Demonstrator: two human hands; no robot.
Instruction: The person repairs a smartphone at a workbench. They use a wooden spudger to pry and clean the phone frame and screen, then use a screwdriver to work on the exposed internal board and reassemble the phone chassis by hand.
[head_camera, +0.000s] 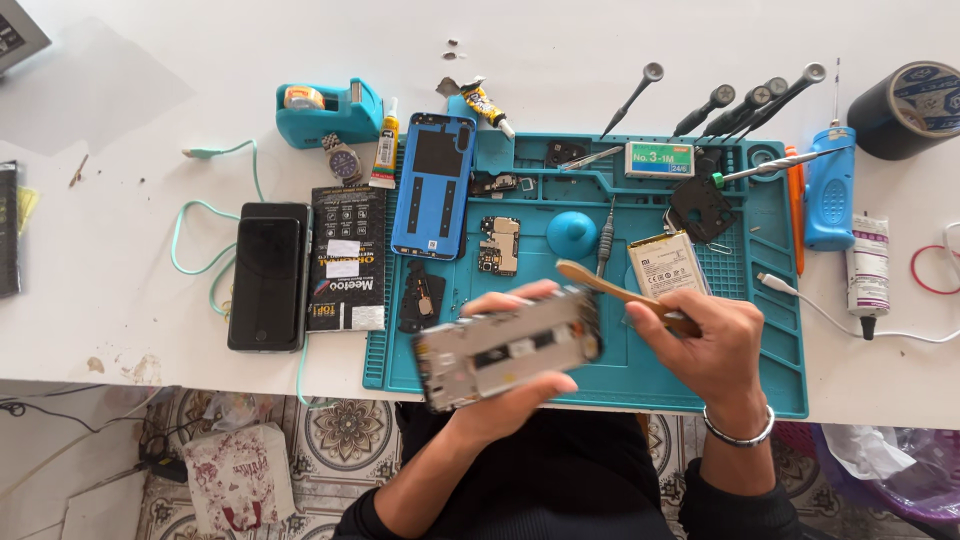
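Phone frame (508, 347), long axis left-right, is gripped in the left hand (515, 385); wooden stick (625, 296), clasped in the right hand (718, 345), lies just right.

phone frame (505, 350) motion-blurred | tape roll (912, 108) cut by right edge

A: Which packages and screens are on the table?

B: A black rectangular package (346, 258) with white labels lies left of the teal mat (780, 330), with a dark, unlit phone screen (266, 275) just beside it.

A: And on the mat?

B: A small white-and-green labelled box (659, 159) at the top, and a white-labelled battery (667, 265) below it.
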